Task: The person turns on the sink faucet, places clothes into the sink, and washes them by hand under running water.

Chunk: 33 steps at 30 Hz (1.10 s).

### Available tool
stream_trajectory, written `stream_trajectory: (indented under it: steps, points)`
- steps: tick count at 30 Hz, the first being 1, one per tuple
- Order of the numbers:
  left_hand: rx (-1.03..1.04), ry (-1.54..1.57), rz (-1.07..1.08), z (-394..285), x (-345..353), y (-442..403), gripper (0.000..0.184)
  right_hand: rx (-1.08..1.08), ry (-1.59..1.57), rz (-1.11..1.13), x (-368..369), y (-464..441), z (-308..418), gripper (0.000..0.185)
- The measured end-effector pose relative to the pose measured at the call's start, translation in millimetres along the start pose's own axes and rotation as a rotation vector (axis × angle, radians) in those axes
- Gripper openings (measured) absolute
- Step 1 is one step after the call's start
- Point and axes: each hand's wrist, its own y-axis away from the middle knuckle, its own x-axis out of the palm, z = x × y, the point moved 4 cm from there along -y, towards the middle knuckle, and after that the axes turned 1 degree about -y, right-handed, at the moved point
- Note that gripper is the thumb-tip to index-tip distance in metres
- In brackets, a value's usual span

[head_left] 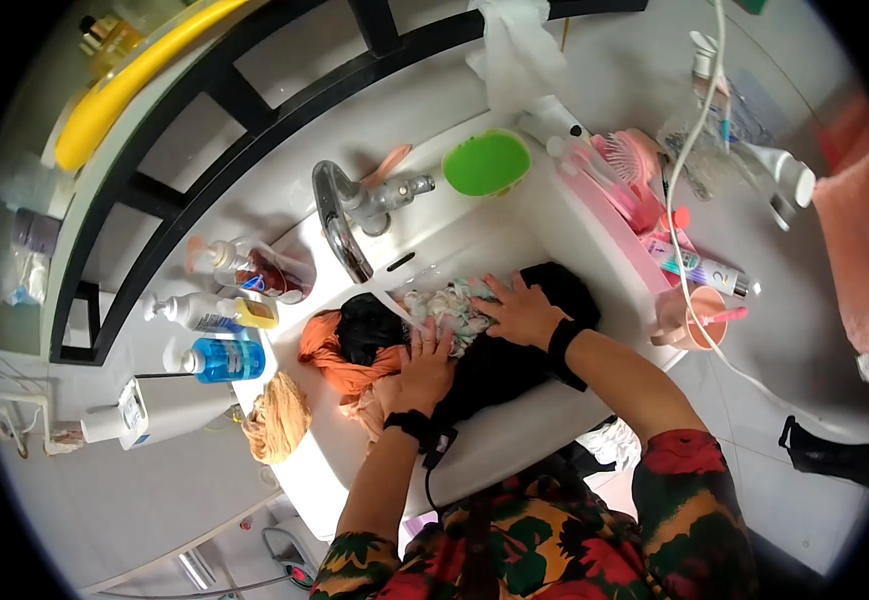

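A white sink (554, 225) holds a heap of clothes under the chrome faucet (339, 215). My left hand (422, 372) lies spread on the heap, fingertips at the light patterned cloth (454, 310). My right hand (522, 312) rests with fingers apart on the same cloth's right side. Black cloth (489, 380) lies under and between both hands and reaches up to the right. Orange cloth (329, 355) and a black bundle (372, 328) sit left of my left hand. Water runs from the faucet onto the heap.
A green soap dish (486, 163) sits on the sink's back rim. Bottles, one a blue bottle (229, 360), stand at the left. Tan cloth (277, 418) lies on the left rim. On the right are a pink cup (689, 318), a hairbrush (626, 160) and a hanging white cable (689, 180).
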Motion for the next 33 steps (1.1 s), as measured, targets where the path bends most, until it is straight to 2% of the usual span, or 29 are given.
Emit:
stream_trajectory:
  steps: [7,8,9,10,12,13,14,17,18,19,22,24,26,28,29,31,33]
  points:
    - [0.006,0.004,-0.104,9.2,21.0,-28.9,0.054,0.044,0.075,0.021,28.3,-44.1,-7.7,0.03]
    - [0.007,0.006,-0.1,11.9,22.6,-34.4,0.054,0.057,0.057,-0.078,29.0,-46.4,-8.5,0.025]
    - [-0.007,-0.034,0.029,16.8,27.5,-41.9,0.054,0.069,0.043,-0.181,28.3,-46.6,-9.7,0.021]
    - [-0.023,-0.074,0.156,17.4,26.4,-45.4,0.053,0.069,0.045,-0.181,30.7,-45.9,-10.1,0.021]
    - [-0.06,0.012,0.115,14.4,12.8,-39.5,0.049,0.036,0.014,-0.303,27.6,-44.1,-8.4,0.02]
    - [-0.037,0.032,0.056,13.2,6.7,-38.9,0.04,0.037,0.02,-0.316,23.8,-44.3,-6.6,0.02]
    - [-0.011,0.054,0.002,11.2,1.8,-36.2,0.031,0.075,-0.023,-0.292,22.7,-43.7,-4.4,0.018]
    - [-0.024,0.209,-0.106,10.5,-2.9,-24.7,0.027,0.093,-0.171,-0.23,12.5,-25.5,0.0,0.017]
    - [0.08,0.168,-0.336,7.9,-3.9,-17.5,0.022,0.07,-0.275,-0.199,7.5,-20.8,-1.2,0.016]
    - [0.089,0.217,-0.34,6.9,-5.0,-10.3,0.021,0.143,-0.433,-0.108,12.7,-19.9,-8.7,0.027]
    - [0.111,0.434,-0.285,9.9,-13.2,11.5,0.025,0.102,-0.649,-0.161,-25.8,11.9,-3.3,0.025]
    - [-0.213,1.207,0.13,25.0,-7.0,19.6,0.027,0.125,-0.655,-0.182,-48.5,27.0,1.5,0.027]
    - [-0.154,1.499,-0.017,53.4,-6.7,21.7,0.023,0.127,-0.695,-0.219,-75.9,40.4,5.2,0.03]
    - [-0.175,1.724,-0.132,42.0,-56.8,39.4,0.033,0.109,-0.726,-0.327,-103.2,50.1,2.8,0.03]
    - [-0.175,1.747,-0.212,40.3,-78.4,45.8,0.034,0.116,-0.724,-0.326,-116.7,56.0,6.1,0.03]
    - [-0.172,1.723,-0.36,41.3,-114.1,57.1,0.035,0.246,-0.878,-0.498,-140.1,66.0,4.2,0.031]
    - [-0.111,1.651,-0.465,48.5,-133.5,62.6,0.032,0.243,-0.973,-0.582,-143.8,65.1,2.9,0.032]
